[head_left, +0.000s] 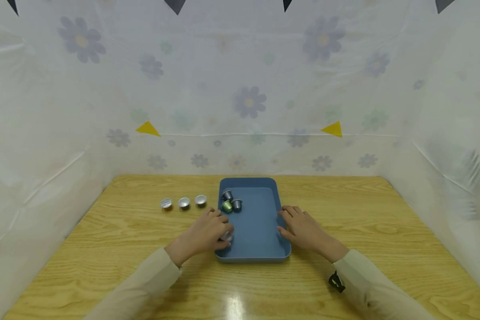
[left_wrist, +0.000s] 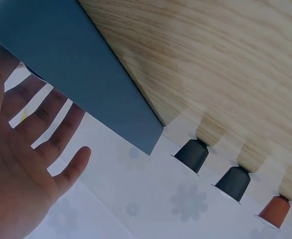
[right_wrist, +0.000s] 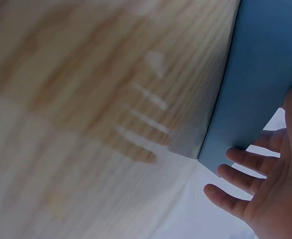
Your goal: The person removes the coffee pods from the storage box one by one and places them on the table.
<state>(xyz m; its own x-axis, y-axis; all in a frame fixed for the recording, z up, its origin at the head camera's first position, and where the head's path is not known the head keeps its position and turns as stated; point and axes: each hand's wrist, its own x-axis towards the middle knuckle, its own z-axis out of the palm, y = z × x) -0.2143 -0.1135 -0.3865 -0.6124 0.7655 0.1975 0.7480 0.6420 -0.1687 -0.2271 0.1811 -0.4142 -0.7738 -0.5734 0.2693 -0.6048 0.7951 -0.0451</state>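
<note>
A blue tray (head_left: 260,222) lies on the wooden table between both hands. Over its left wall, my left hand (head_left: 208,233) pinches a coffee capsule (head_left: 226,237) between thumb and fingers; its pale lid shows, the rest is mostly hidden. Inside the tray, toward the back left, lie a green capsule (head_left: 227,206) and two dark capsules (head_left: 237,205). My right hand (head_left: 304,229) is at the tray's right wall, its thumb and fingertips at the rim and its fingers spread in the right wrist view.
Left of the tray, three capsules stand lid up in a row: an orange one (left_wrist: 274,211) and two dark ones (left_wrist: 234,183). Pale flowered sheets (head_left: 248,102) hang behind the table and on both sides.
</note>
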